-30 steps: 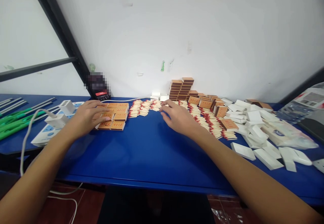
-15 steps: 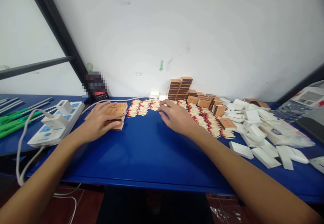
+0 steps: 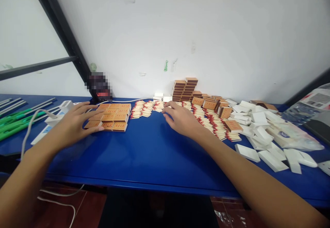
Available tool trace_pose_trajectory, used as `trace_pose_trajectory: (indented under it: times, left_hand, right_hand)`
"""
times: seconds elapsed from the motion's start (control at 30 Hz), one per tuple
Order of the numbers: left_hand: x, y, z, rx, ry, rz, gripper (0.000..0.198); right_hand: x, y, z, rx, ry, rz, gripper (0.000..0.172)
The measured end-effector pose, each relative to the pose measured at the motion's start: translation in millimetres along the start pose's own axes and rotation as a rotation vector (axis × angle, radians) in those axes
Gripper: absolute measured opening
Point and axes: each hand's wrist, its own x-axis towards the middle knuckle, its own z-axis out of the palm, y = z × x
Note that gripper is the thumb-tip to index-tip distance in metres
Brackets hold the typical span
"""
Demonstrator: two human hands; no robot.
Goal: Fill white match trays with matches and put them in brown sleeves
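My left hand [image 3: 73, 124] lies flat with fingers spread beside the left edge of a block of orange matchboxes [image 3: 113, 116] laid in rows on the blue table [image 3: 144, 152]; its fingertips touch the nearest boxes. My right hand [image 3: 180, 118] rests palm down, fingers stretched toward bundles of red-tipped matches [image 3: 145, 109] at the back. More matches [image 3: 215, 125] run in a long row to its right. Neither hand holds anything.
A stack of brown matchboxes [image 3: 184, 90] stands against the white wall. White inner trays [image 3: 260, 132] lie scattered at the right, by a plastic bag [image 3: 291, 137]. A white power strip [image 3: 55, 121] with cable and green-handled tools [image 3: 15, 123] lie at the left.
My left hand has slid off the top of the orange matchbox block to its left side. The right hand has barely moved.
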Motion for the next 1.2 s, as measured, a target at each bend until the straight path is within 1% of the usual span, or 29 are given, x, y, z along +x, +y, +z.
trace_pose_trajectory:
  times: [0.07,0.17,0.23,0.3,0.33,0.4,0.5,0.57,0.6,0.7,0.77,0.83,0.9,0.93,1.0,1.03,1.1,1.2]
  left_hand:
    - [-4,-8,2.7,0.005,0.024,0.007,0.072]
    - [-7,-17,5.8,0.036,0.013,0.025,0.066]
    - [-6,-17,5.2,0.053,0.012,0.049,0.071]
    - [-3,-13,2.7,0.056,0.035,0.067,0.081]
    - [0,-9,1.2,0.054,0.048,0.067,0.086]
    - [8,2,-0.9,0.041,0.051,0.059,0.087]
    - [29,24,1.6,-0.052,0.033,0.069,0.072]
    - [48,41,6.9,-0.106,0.042,0.103,0.062]
    - [59,50,10.0,-0.123,0.02,0.124,0.057]
    - [91,75,19.6,-0.178,-0.052,0.204,0.04]
    - [108,91,26.6,-0.225,-0.047,0.252,0.034]
    - [119,103,35.4,-0.275,-0.024,0.267,0.034]
    - [123,112,46.1,-0.273,0.064,0.201,0.036]
    - [122,116,51.6,-0.271,0.105,0.208,0.036]
    - [117,121,61.6,-0.303,0.165,0.268,0.033]
    - [114,123,65.5,-0.335,0.17,0.308,0.03]
    - [108,127,70.3,-0.397,0.18,0.337,0.025]
    - [104,130,72.2,-0.413,0.173,0.341,0.027]
  right_hand:
    - [0,0,0,-0.002,-0.005,0.002,0.03]
    - [0,-1,0,-0.007,-0.01,0.004,0.03]
    - [0,-1,-1,-0.009,-0.01,0.005,0.03]
    - [0,0,-2,-0.011,-0.009,0.005,0.03]
    - [1,0,-2,-0.012,-0.006,0.006,0.03]
    - [1,1,-2,-0.019,0.004,0.01,0.03]
    - [3,4,-1,-0.05,0.015,0.032,0.031]
    - [4,9,-3,-0.086,0.012,0.06,0.032]
    - [4,12,-4,-0.109,0.01,0.078,0.032]
    - [5,32,-17,-0.202,0.019,0.164,0.032]
    - [3,52,-28,-0.284,0.028,0.256,0.029]
    - [1,74,-38,-0.356,0.041,0.372,0.03]
    - [-2,93,-44,-0.386,0.037,0.455,0.032]
    - [-3,100,-44,-0.39,0.03,0.481,0.033]
    - [-4,107,-43,-0.372,0.019,0.495,0.032]
    - [-4,108,-41,-0.355,0.021,0.488,0.031]
    - [-2,105,-34,-0.306,0.041,0.435,0.029]
    - [5,90,-22,-0.244,0.071,0.314,0.03]
